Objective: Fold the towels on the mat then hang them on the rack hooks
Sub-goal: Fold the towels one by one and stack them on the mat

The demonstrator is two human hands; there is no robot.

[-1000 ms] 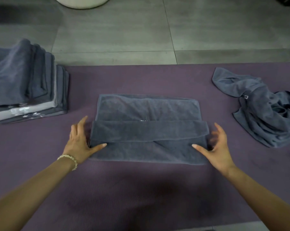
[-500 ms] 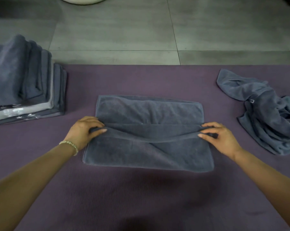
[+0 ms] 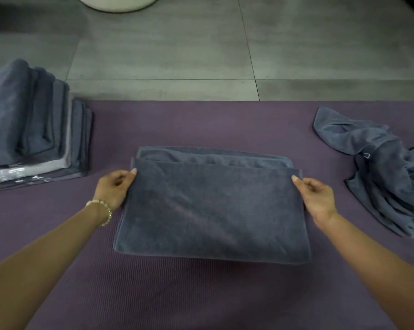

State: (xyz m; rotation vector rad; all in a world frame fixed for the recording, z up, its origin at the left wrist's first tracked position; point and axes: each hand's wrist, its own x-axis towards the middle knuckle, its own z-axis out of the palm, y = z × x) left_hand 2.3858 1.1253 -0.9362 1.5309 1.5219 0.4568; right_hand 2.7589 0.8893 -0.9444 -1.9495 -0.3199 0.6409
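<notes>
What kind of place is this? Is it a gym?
Hard to say for sure. It looks like an indoor floor set up for folding: grey floor tiles, a purple mat laid over them, and a stack of folded towels.

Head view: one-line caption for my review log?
Left hand and right hand pinch two corners of a grey towel, mid-fold on the purple mat.

Matt terry-cloth towel (image 3: 213, 208) on ribbed matt mat (image 3: 201, 294); smooth, dull floor tiles (image 3: 165, 48).
</notes>
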